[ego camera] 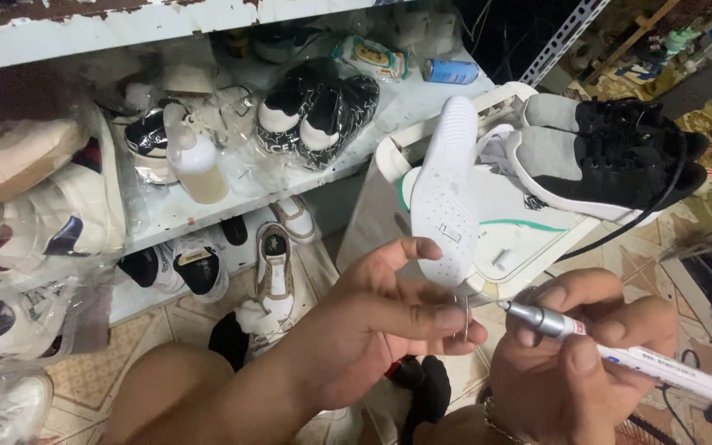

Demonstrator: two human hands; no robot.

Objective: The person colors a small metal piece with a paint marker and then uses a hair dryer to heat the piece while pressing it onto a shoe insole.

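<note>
My left hand (381, 321) holds a white shoe insole (447, 189) by its lower end, with the insole standing up in front of me. A small thin metal pin (465, 317) sticks down between its fingers. My right hand (578, 363) grips a pen-shaped rotary tool (620, 350) with a silver tip and white body. The tip points left and sits close to the insole's lower end and the pin. Whether the tip touches them I cannot tell.
A black-and-grey sneaker pair (603, 148) rests on a white machine (521, 231) behind the insole. A white shelf (208, 206) at left holds wrapped shoes, a black patterned pair (319, 107), a plastic bottle (195, 161) and a blue can (449, 71). More shoes lie on the tiled floor (92, 371).
</note>
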